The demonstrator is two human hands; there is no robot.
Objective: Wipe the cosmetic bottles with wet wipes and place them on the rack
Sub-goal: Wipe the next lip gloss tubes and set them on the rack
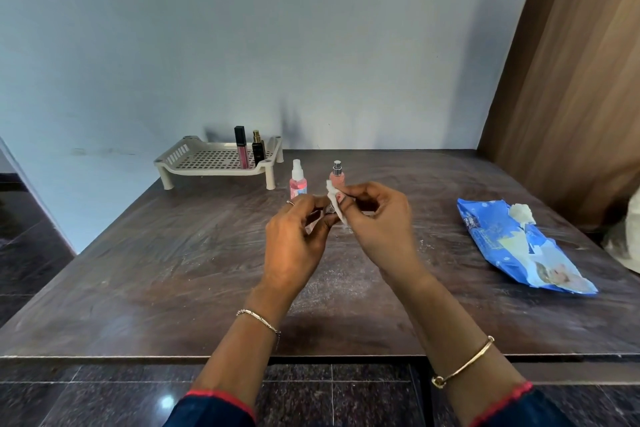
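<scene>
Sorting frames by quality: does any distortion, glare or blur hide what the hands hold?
Head view: wide-angle distortion leans the wooden panel; soft shadows fall on the wall behind the rack; one glare spot on the floor tile; little blur, but the left hand, right hand and wipe cover most of the small item.

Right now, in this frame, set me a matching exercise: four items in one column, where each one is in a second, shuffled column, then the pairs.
Items
1. lip gloss tube
2. pink spray bottle
3. blue wipes pack
4. white wipe

Places
A. lying flat at the right of the table
B. pinched in the right hand
C. standing on the rack
D. standing on the table, just right of the rack

Pairs: 1-C, 2-D, 3-A, 4-B
</scene>
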